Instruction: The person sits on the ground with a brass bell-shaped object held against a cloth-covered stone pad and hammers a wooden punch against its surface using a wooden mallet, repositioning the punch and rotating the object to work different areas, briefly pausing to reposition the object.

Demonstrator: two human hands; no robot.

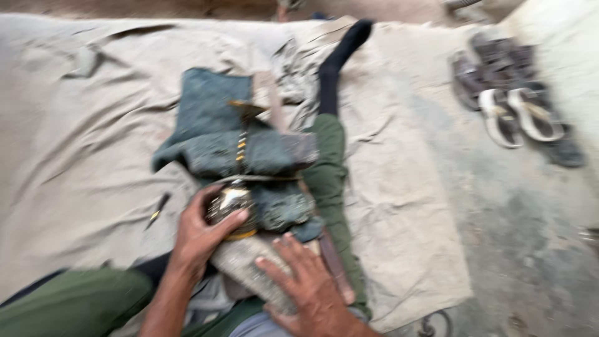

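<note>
Metal piece (232, 206) on padded block (249, 153), sandals (511, 106) far right

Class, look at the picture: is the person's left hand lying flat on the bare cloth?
No, the left hand is wrapped around a round metal object.

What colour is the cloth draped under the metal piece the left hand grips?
Dark grey-blue cloth, clearest in the head view.

left hand (203, 234) cupped, right hand (309, 290) flat
</note>
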